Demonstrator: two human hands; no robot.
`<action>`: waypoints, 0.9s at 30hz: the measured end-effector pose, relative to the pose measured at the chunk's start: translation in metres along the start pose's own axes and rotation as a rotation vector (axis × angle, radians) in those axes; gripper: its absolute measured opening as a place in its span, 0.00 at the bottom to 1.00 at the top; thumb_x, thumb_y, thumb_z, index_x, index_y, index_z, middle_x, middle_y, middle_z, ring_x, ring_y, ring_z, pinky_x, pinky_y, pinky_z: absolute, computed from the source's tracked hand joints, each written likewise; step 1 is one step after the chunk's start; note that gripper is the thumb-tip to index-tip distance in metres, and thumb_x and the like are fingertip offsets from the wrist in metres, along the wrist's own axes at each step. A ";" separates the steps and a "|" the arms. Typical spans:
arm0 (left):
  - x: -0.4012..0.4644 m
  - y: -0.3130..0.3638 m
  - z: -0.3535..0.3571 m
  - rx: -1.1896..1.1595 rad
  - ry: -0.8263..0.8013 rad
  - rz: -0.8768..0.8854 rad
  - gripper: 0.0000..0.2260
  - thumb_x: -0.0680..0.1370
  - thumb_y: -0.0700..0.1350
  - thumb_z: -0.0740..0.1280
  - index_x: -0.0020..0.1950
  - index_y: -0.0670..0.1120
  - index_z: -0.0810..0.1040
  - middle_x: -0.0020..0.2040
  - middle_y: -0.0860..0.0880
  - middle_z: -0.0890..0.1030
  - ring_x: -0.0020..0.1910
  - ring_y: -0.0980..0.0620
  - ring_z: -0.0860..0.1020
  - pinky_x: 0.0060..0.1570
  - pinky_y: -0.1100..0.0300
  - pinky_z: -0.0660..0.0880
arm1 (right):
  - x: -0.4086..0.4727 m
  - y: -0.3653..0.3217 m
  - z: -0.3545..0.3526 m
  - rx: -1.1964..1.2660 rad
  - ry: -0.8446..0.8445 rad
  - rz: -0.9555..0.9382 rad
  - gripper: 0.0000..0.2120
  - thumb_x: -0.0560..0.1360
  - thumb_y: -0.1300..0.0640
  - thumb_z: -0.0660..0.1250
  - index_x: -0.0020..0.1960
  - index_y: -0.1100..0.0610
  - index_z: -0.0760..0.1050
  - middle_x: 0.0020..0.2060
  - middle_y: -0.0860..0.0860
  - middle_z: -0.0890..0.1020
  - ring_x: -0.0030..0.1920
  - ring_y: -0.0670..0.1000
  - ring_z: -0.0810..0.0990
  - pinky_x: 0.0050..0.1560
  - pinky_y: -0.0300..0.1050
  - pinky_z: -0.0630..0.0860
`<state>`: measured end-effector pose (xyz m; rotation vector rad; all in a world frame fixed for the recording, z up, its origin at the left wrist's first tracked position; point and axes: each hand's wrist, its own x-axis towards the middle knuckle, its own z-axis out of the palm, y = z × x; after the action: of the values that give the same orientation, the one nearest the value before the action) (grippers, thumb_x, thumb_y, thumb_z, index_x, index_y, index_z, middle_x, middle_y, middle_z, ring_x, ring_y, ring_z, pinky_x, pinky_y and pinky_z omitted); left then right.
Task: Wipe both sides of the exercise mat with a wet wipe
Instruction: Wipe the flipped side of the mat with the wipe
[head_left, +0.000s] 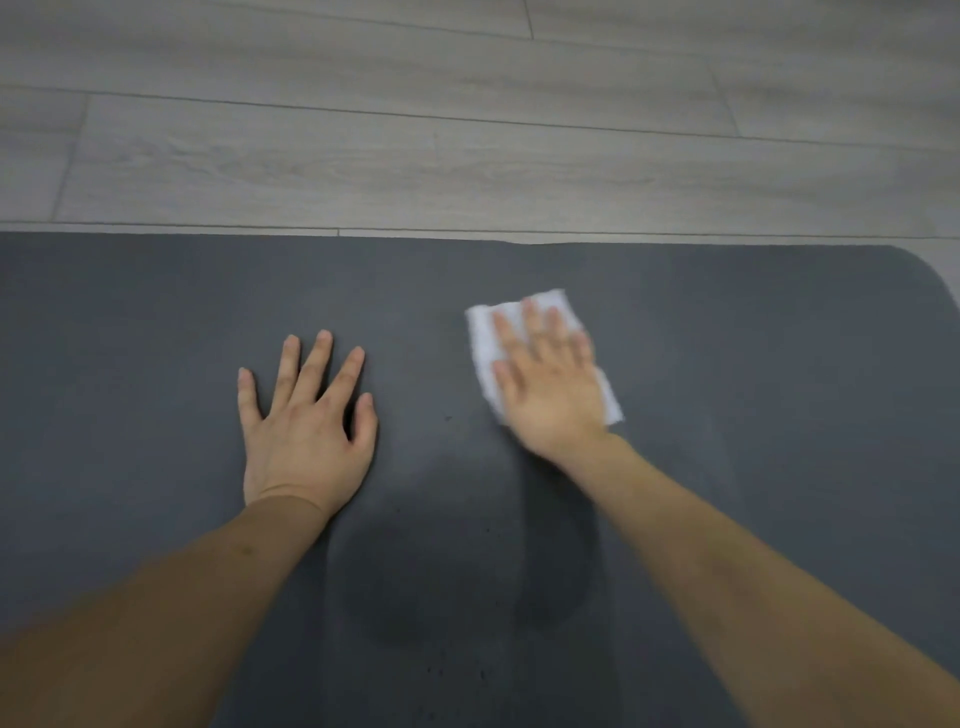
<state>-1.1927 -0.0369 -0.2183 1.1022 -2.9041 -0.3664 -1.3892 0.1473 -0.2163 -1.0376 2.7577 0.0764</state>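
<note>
A dark grey exercise mat (156, 322) lies flat on the floor and fills the lower two thirds of the view. My right hand (550, 389) presses flat, fingers straight, on a white wet wipe (485, 338) that lies spread on the mat right of centre. The hand is motion-blurred. My left hand (306, 421) rests flat on the mat to the left, fingers spread, holding nothing. A darker damp streak (457, 545) runs down the mat between my forearms.
Light grey wood-plank floor (467, 130) lies beyond the mat's far edge. The mat's rounded far right corner (919, 265) shows at the right, with floor beyond it.
</note>
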 end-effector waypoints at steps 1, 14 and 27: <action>0.000 0.000 0.000 0.006 0.002 -0.004 0.24 0.84 0.59 0.52 0.81 0.60 0.61 0.84 0.54 0.55 0.84 0.51 0.45 0.79 0.37 0.40 | -0.003 0.029 -0.002 0.010 0.011 0.116 0.30 0.81 0.38 0.33 0.82 0.41 0.38 0.83 0.50 0.42 0.82 0.55 0.40 0.80 0.58 0.40; -0.001 -0.001 0.003 -0.004 0.021 0.021 0.26 0.82 0.57 0.46 0.81 0.59 0.62 0.84 0.54 0.57 0.84 0.51 0.47 0.79 0.37 0.41 | -0.019 -0.074 0.005 0.090 0.002 -0.161 0.29 0.83 0.36 0.40 0.83 0.40 0.41 0.83 0.49 0.42 0.82 0.55 0.37 0.80 0.59 0.40; -0.001 -0.002 0.006 0.000 0.044 0.018 0.24 0.83 0.54 0.49 0.80 0.59 0.64 0.83 0.54 0.58 0.84 0.51 0.49 0.79 0.36 0.44 | 0.003 -0.118 0.004 0.156 0.000 0.086 0.29 0.84 0.40 0.38 0.83 0.43 0.37 0.82 0.54 0.37 0.81 0.59 0.33 0.78 0.64 0.36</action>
<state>-1.1912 -0.0364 -0.2243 1.0700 -2.8739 -0.3373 -1.3130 0.0574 -0.2188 -0.8798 2.7560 -0.1243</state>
